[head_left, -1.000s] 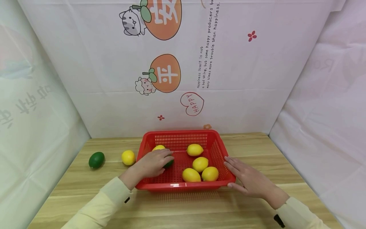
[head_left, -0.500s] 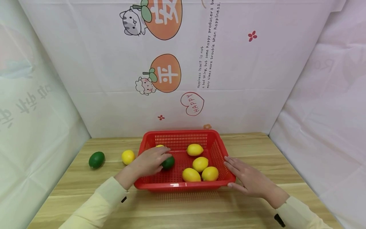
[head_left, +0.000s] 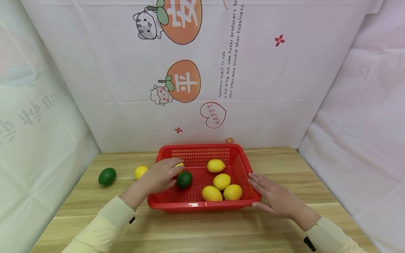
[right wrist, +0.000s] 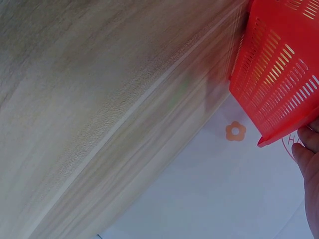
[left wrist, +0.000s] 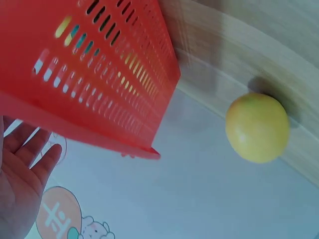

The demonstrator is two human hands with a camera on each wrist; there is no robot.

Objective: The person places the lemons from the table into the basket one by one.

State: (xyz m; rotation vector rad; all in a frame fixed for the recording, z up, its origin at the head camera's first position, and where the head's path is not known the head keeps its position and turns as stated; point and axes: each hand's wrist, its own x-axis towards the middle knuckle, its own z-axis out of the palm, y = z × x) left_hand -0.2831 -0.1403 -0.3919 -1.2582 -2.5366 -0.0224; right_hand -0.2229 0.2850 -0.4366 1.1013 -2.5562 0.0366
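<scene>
A red plastic basket with slotted walls stands on the wooden table. My left hand hovers over its left rim, fingers loosely bent and apart from the fruit. Just right of those fingers, a dark green lime-like fruit lies on the basket floor. Behind the fingers a yellow lemon is mostly hidden. Several lemons lie in the right half. Against the right rim rests my right hand, fingers extended. The left wrist view shows the left hand beside the rim; the right wrist view shows the right fingers touching it.
Left of the basket, a yellow lemon sits on the table, partly behind the left hand. Another dark green fruit lies farther left. White printed cloth forms walls at the back and both sides.
My left hand has let go of the green fruit and drawn back leftward to the rim. The fruit stays on the basket floor, now fully visible. The right hand has not moved.
</scene>
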